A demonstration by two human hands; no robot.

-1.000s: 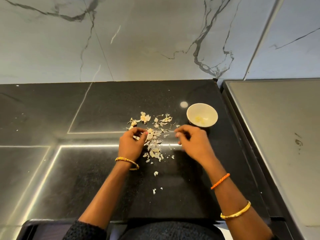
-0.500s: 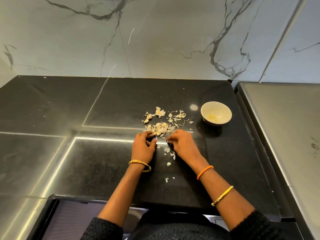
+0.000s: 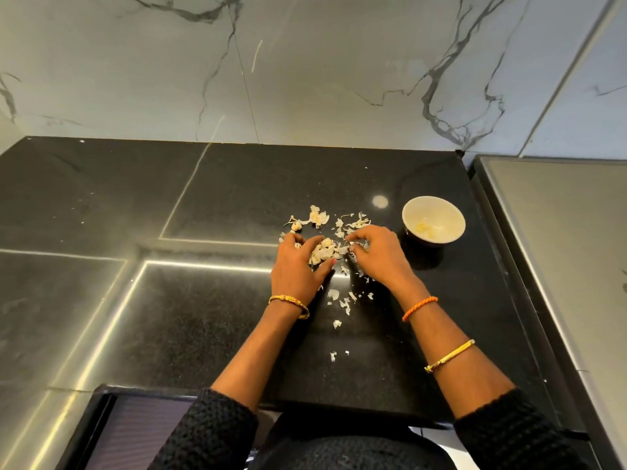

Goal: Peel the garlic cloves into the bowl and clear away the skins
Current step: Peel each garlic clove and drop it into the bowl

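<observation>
The right hand (image 3: 376, 257) hides its own fingertips and some garlic skins (image 3: 325, 252) under it. What lies in the bowl (image 3: 433, 219) is too small to tell. Both sleeves (image 3: 217, 432) are cut by the bottom edge.

Black speckled countertop (image 3: 237, 184), veined marble wall (image 3: 305, 69), grey steel surface (image 3: 559, 232) alongside.

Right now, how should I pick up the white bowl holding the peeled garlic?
Pinch the white bowl's near rim, coming from the right hand's side. The bowl stands upright with its rim exposed all round, and the peeled cloves lie low inside, clear of fingers hooked over the edge.
</observation>
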